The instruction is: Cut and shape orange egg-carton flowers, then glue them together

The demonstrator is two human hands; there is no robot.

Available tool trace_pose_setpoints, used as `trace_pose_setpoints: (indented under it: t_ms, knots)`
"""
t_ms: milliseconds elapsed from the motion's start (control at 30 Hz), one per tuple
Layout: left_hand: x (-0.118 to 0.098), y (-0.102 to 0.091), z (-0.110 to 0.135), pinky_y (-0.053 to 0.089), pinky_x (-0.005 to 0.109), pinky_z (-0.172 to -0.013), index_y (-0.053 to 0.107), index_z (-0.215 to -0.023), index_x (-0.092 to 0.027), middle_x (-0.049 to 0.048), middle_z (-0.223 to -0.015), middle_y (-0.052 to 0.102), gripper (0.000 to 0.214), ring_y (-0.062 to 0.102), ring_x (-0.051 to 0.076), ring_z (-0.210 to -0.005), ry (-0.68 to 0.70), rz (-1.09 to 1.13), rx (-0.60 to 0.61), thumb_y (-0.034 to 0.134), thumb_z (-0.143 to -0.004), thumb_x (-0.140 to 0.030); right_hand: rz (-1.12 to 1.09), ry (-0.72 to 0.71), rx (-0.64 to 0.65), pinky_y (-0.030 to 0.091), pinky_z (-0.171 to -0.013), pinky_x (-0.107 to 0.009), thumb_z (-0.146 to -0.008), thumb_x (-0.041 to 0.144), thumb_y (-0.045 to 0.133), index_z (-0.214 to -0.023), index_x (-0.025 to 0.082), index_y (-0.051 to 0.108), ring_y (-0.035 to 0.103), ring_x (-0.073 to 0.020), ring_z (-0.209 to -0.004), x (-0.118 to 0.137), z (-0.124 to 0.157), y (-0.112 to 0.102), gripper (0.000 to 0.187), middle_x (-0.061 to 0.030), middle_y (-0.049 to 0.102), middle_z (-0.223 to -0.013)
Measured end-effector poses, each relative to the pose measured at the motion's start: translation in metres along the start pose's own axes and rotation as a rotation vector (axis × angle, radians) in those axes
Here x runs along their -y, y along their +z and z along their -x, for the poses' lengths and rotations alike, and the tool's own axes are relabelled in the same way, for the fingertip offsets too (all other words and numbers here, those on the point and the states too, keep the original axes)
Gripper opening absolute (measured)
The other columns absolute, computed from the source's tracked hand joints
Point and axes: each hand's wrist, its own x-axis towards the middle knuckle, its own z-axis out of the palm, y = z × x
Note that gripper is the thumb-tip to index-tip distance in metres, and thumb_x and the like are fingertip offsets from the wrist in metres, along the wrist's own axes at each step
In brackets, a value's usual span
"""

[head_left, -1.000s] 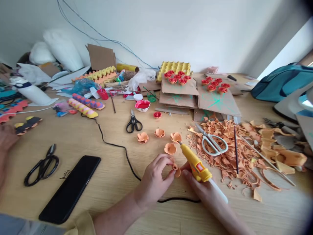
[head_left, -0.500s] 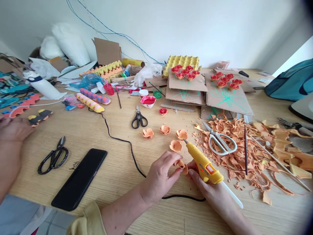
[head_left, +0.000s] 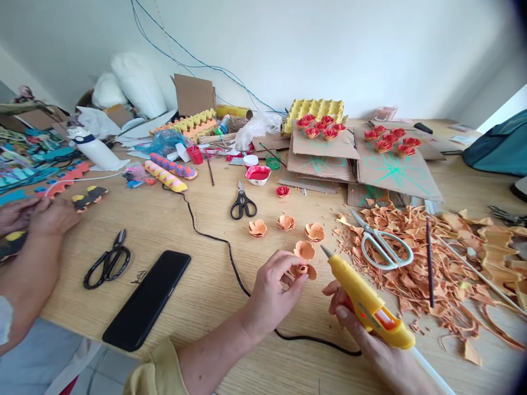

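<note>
My left hand (head_left: 276,291) pinches a small orange paper flower (head_left: 312,272) between thumb and fingertips; part of the flower is behind the fingers. In my right hand (head_left: 349,315) is a yellow hot glue gun (head_left: 364,302), its nozzle pointing up and left, apart from the flower. A white glue stick (head_left: 430,370) sticks out of the gun's rear. Just beyond the held flower lies an open orange flower (head_left: 304,250), with several similar ones such as the orange flower (head_left: 315,231) farther back. A red flower (head_left: 282,191) sits behind them.
Orange scraps (head_left: 411,263) with white-handled scissors (head_left: 382,247) lie at right. Black scissors (head_left: 242,202), a phone (head_left: 147,300) and the gun's cord (head_left: 230,263) are left. Cardboard sheets (head_left: 325,163) hold red flowers. Another person's hands (head_left: 53,215) work at far left.
My right hand with the glue gun has drawn back to the right, away from the flower. My left hand still holds the flower. The co-worker's hands now hold a dark-and-yellow piece. The view has shifted slightly.
</note>
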Motion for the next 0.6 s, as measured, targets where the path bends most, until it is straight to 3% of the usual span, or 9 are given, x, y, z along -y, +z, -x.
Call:
trace_pose_setpoints:
  t_ms: [233, 600]
  knots:
    - [0.005, -0.002, -0.003, 0.051, 0.014, -0.054, 0.064, -0.096, -0.018, 0.0027, -0.087, 0.065, 0.024, 0.064, 0.011, -0.075, -0.091, -0.014, -0.080, 0.055, -0.080, -0.003, 0.079, -0.092, 0.048, 0.053, -0.076, -0.027, -0.092, 0.041, 0.053, -0.088, 0.025, 0.065, 0.065, -0.0205, -0.087, 0.000, 0.003, 0.007, 0.020, -0.0048, 0.066, -0.090]
    - [0.006, -0.001, -0.004, 0.044, 0.012, -0.048, 0.064, -0.089, -0.017, 0.0017, -0.084, 0.064, 0.026, 0.060, 0.010, -0.069, -0.076, -0.092, -0.117, 0.053, -0.074, 0.001, 0.157, -0.085, 0.154, 0.050, -0.068, -0.026, -0.094, 0.042, 0.049, -0.083, 0.024, 0.060, 0.060, -0.0171, -0.071, 0.009, 0.002, 0.011, 0.024, -0.0018, 0.061, -0.079]
